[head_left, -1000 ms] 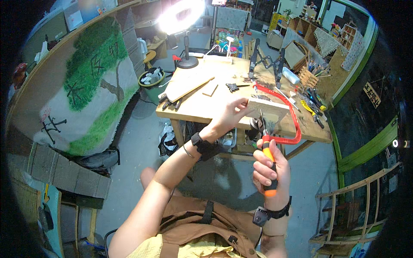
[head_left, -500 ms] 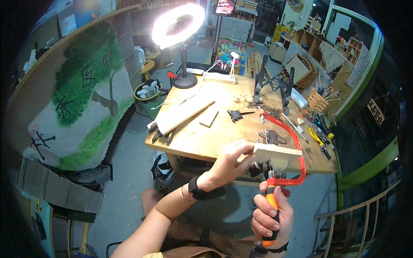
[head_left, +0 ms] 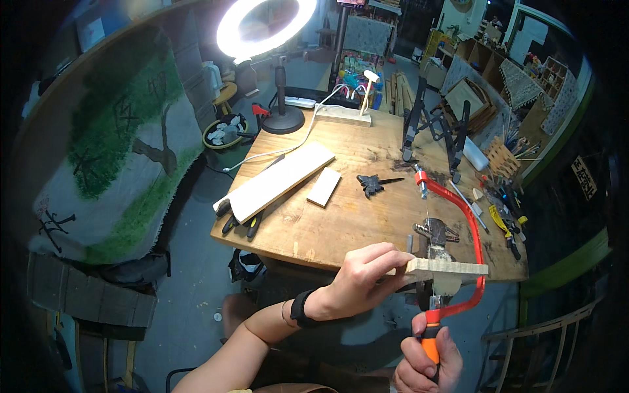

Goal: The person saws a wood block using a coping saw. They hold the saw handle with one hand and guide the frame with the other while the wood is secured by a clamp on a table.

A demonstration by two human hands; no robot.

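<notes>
My right hand (head_left: 429,367) is wrapped round the orange and black handle of a coping saw (head_left: 473,226) with a red bowed frame. The saw stands steeply, handle down, its thin blade crossing a pale wooden board (head_left: 452,267) near the table's front edge. Pinching the board's left end, my left hand (head_left: 363,278) has its fingers on top and its thumb below. A paler patch of wood shows under the board beside the blade. Behind the board, a dark metal clamp (head_left: 438,232) sits at the table edge. Whether the blade is in a cut cannot be made out.
On the wooden table (head_left: 314,229) lie a long board (head_left: 285,180), a small wood block (head_left: 324,187) and a dark leaf-shaped piece (head_left: 371,185). A lit ring lamp (head_left: 283,121) stands behind. Tools, including yellow-handled pliers (head_left: 503,226), line the right edge near a black folding stand (head_left: 436,128).
The view has shifted, so the table sits slightly lower. The board and saw appear lower and further right, with more of the blade showing above the board. Both hands keep their grips.
</notes>
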